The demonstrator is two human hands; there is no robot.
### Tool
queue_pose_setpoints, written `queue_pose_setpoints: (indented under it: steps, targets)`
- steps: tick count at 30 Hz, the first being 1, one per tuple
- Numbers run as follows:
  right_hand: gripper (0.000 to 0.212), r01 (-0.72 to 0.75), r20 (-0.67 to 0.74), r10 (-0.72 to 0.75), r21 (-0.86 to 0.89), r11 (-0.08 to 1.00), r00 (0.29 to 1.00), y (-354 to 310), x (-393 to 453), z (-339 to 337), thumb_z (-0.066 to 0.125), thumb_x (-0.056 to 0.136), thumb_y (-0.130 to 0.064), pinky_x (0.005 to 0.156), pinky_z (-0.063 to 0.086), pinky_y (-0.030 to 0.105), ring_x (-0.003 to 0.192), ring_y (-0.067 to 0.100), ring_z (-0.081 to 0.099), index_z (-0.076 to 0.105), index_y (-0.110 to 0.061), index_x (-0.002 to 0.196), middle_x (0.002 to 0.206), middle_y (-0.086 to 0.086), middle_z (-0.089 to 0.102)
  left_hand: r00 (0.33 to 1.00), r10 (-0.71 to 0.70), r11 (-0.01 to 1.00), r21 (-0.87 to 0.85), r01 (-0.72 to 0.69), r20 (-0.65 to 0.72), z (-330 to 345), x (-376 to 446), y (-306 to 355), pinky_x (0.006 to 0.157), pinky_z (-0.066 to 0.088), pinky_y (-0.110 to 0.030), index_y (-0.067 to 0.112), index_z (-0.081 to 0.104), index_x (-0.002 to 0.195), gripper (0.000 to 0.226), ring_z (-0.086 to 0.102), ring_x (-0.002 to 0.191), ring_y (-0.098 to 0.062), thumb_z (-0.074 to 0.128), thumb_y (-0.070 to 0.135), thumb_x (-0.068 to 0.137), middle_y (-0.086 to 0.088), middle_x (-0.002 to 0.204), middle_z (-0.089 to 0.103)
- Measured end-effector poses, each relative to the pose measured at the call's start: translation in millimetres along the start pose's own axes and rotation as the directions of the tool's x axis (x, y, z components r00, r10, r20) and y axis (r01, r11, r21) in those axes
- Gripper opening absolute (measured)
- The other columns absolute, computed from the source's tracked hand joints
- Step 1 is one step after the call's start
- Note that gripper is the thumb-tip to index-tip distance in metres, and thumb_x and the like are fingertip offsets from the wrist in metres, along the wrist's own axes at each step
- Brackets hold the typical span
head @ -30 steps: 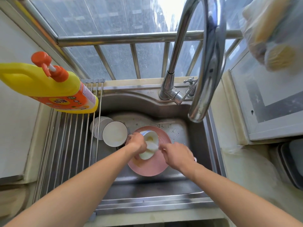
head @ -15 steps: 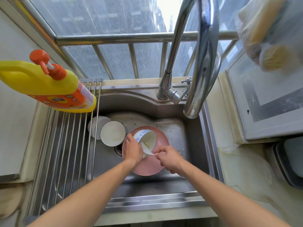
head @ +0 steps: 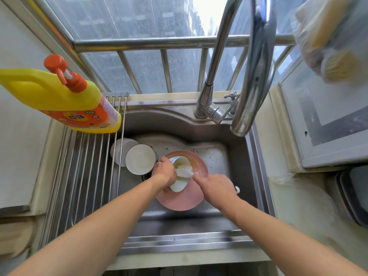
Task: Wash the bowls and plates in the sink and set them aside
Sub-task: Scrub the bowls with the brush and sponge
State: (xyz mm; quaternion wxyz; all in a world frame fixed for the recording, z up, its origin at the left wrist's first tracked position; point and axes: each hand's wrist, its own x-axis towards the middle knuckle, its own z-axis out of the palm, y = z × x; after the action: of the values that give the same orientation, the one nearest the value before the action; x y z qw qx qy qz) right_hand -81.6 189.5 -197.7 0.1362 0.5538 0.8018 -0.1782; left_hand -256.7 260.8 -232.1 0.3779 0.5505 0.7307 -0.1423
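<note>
The person is holding a small white bowl [head: 179,183] tilted on its side over the pink plate [head: 180,198], which is lying in the basin of the steel sink [head: 219,152]. The left hand [head: 165,173] is gripping the bowl at its near-left rim, fingers curled round the wall, so the open mouth is facing toward the right hand [head: 214,188]. The right hand is closed round the handle of a white dish brush [head: 184,170], whose bristled head is sitting inside the bowl against the inner wall; only a bit of the handle's end is showing past the heel of that hand.

To the left of the pink plate, a second white bowl [head: 140,159] with a dark rim is standing upright, and just beyond it a stack of white dishes [head: 119,150] is leaning partly under the roll-up drying rack [head: 83,176] that is spanning the left of the sink. A yellow detergent bottle [head: 59,100] is lying on that rack's far end. The faucet spout [head: 247,116] is hanging above the plate's right side; no water is visibly running.

The bowl is probably glazed ceramic: stiff, light enough for one hand, breakable against the steel, and likely slick if soapy. Holding it at the rim, thumb inside and fingers outside, seems the surest grip while the brush is pushing against it. The plate looks wider and flatter, and would likely be best lifted by its edge.
</note>
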Motion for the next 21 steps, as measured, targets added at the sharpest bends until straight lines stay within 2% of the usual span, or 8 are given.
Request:
queue_pose_setpoints:
  steps: [2,4,7,9,11,14,17,21]
  targets:
    - [0.024,-0.208,0.163,0.155,0.396,0.894,0.974,-8.4,-3.3,7.2,0.049,0.101,-0.026,0.066,0.045,0.034,0.089,0.032,0.066,0.06,-0.033,0.121,0.104,0.006,0.071,1.0,0.005,1.0,0.002,-0.005,-0.009,1.8,0.0,-1.0,0.101,0.042,-0.043,-0.008,0.033,0.135,0.046,0.05,0.129,-0.042,0.049,0.009,0.094,-0.027,0.141,0.047]
    - [0.023,-0.434,0.375,0.22,0.747,0.503,0.9,-8.1,-0.6,9.0,0.051,0.101,-0.027,0.05,0.041,0.024,0.061,0.018,0.056,0.069,-0.029,0.115,0.082,0.002,0.065,1.0,0.0,1.0,-0.008,-0.001,-0.019,3.7,-0.4,-2.0,0.1,0.043,-0.044,-0.007,0.034,0.134,0.045,0.05,0.128,-0.043,0.048,0.006,0.093,-0.028,0.139,0.047]
    - [0.023,-0.649,0.652,0.052,0.757,-0.075,0.756,1.7,-2.5,3.7,0.051,0.105,-0.024,0.036,0.016,0.015,0.046,0.009,0.024,0.068,-0.022,0.12,0.059,-0.002,0.043,0.999,-0.038,0.999,-0.035,0.037,-0.019,1.2,-1.0,-1.7,0.104,0.042,-0.043,-0.005,0.033,0.134,0.041,0.05,0.128,-0.042,0.045,0.006,0.096,-0.027,0.14,0.045]
    - [0.023,-0.632,0.632,0.062,0.775,-0.012,0.773,4.3,-5.6,3.5,0.051,0.104,-0.025,0.036,0.019,0.017,0.044,0.009,0.027,0.068,-0.021,0.12,0.059,-0.003,0.045,0.999,-0.037,0.999,-0.039,0.037,-0.014,0.4,-1.5,-1.1,0.105,0.042,-0.043,-0.005,0.033,0.133,0.041,0.049,0.129,-0.042,0.046,0.007,0.096,-0.027,0.14,0.045]
    - [0.023,-0.52,0.469,0.224,0.754,0.402,0.854,4.8,-4.7,4.3,0.05,0.101,-0.028,0.046,0.038,0.024,0.055,0.016,0.052,0.067,-0.029,0.117,0.073,-0.001,0.061,1.0,-0.008,1.0,-0.018,0.008,-0.007,2.6,-2.1,-0.4,0.103,0.043,-0.044,-0.006,0.032,0.133,0.046,0.049,0.128,-0.043,0.05,0.008,0.093,-0.028,0.14,0.045]
    - [0.03,-0.148,0.024,0.147,0.113,0.982,0.989,-2.7,1.6,0.0,0.062,0.093,-0.022,0.056,0.039,0.035,0.076,0.035,0.067,0.059,-0.033,0.121,0.089,0.007,0.069,1.0,-0.017,1.0,-0.014,0.017,-0.01,4.3,-3.3,2.1,0.102,0.046,-0.044,-0.008,0.03,0.137,0.052,0.051,0.128,-0.041,0.051,0.01,0.093,-0.027,0.141,0.047]
    - [0.058,-0.013,-0.143,-0.007,-0.141,0.99,0.99,-5.8,0.3,-2.6,0.085,0.071,-0.011,0.047,0.03,0.031,0.053,0.032,0.063,0.062,-0.021,0.124,0.073,0.011,0.063,0.999,-0.037,0.999,-0.039,0.036,-0.037,0.1,-4.7,5.1,0.103,0.047,-0.047,-0.004,0.035,0.138,0.046,0.053,0.124,-0.042,0.048,0.008,0.095,-0.025,0.137,0.049]
    - [0.029,-0.29,0.192,0.223,0.481,0.827,0.956,-19.9,-6.4,8.6,0.047,0.101,-0.026,0.072,0.051,0.034,0.093,0.032,0.067,0.059,-0.034,0.127,0.107,0.007,0.071,1.0,-0.012,1.0,0.006,0.012,-0.014,-4.1,-2.9,3.1,0.104,0.045,-0.045,-0.005,0.035,0.137,0.044,0.051,0.126,-0.042,0.047,0.007,0.097,-0.027,0.14,0.046]
